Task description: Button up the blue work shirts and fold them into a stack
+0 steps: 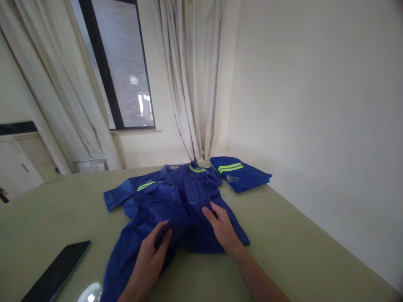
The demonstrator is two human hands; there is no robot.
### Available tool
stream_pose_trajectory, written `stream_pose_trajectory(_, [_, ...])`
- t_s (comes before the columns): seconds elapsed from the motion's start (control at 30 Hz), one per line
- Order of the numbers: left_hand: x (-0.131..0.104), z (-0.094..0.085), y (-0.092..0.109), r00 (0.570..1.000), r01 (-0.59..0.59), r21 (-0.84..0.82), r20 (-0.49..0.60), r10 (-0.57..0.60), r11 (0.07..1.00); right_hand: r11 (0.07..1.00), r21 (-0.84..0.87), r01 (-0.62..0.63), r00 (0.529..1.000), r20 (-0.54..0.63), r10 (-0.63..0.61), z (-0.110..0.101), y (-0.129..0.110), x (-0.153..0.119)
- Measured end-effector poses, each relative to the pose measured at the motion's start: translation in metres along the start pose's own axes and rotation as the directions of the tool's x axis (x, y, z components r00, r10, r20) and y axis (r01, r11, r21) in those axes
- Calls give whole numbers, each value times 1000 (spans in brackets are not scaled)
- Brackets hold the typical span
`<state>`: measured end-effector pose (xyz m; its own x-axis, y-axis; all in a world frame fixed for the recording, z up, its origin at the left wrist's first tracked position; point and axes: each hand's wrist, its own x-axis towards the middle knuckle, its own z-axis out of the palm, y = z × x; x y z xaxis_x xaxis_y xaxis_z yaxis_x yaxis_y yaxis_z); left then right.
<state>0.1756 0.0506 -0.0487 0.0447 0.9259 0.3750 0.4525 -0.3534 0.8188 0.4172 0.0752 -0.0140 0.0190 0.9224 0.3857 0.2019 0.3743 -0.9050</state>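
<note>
Head view. Shirt (174, 209), blue, lies spread on the table (63, 222), collar at its far end, a short sleeve out to the left. Its near-left part runs down to the lower picture border. Left hand (149, 256) is at the shirt's near part, thumb and fingers closed on a fold of its cloth. Right hand (224, 227) is on the shirt's right half, thumb and forefinger bent close together against the cloth; whether they pinch it, cannot tell.

Edges: far table edge passes just beyond the shirt's collar; right table edge slants toward the viewer alongside the wall (315, 105), apart from the shirt. Room: broad tabletop left of the shirt, as far as the device (58, 270); a strip right of it, narrowing toward the far end, where the bundle (242, 178) lies just beside the shirt.

Counts: hands, 2. Shirt, 1. Bundle, 1, folded, blue with yellow bands. Device, 1, flat, black, left of the shirt's near part. White object (91, 292), 1, just beside that part, cut off by the lower border. Beyond the shirt: curtains (56, 84), 2; window (126, 71), 1.
</note>
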Motion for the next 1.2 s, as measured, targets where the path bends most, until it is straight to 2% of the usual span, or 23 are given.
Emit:
stream_pose_trajectory(0.07, [1,-1,2,1000,31,-53,0,-31,998,1000,-9,-18,999,26,18,7,-10,-6])
stream_pose_trajectory(0.2, [0,-3,9,997,49,-98,58,-44,994,997,57,-58,983,177,47,22,-22,-17])
stream_pose_trajectory(0.33, [-6,-2,13,1000,15,-52,12,-14,999,978,160,-133,970,224,95,31,-20,-21])
stream_pose_trajectory(0.4, [-9,-2,13,998,-57,-14,-2,57,998,970,187,-157,968,223,113,32,-17,-22])
stream_pose_trajectory(0.47, [-12,-4,12,984,-180,32,6,180,983,963,206,-172,962,247,118,32,-13,-22])
stream_pose_trajectory(0.6, [-15,-10,12,913,-405,173,24,407,898,962,210,-175,955,273,114,31,-11,-22])
stream_pose_trajectory(0.77, [-15,-14,16,871,-490,184,57,489,852,985,136,-108,985,152,87,29,-16,-25])
stream_pose_trajectory(0.87, [-14,-12,20,864,-503,154,106,492,850,994,91,-60,988,148,47,29,-20,-27])
stream_pose_trajectory(1.0, [-13,-10,26,901,-429,83,115,419,900,998,44,-39,976,217,29,32,-21,-30])
stream_pose_trajectory(1.2, [-12,-13,38,937,-323,16,146,317,946,998,24,-63,978,203,57,32,-18,-29])
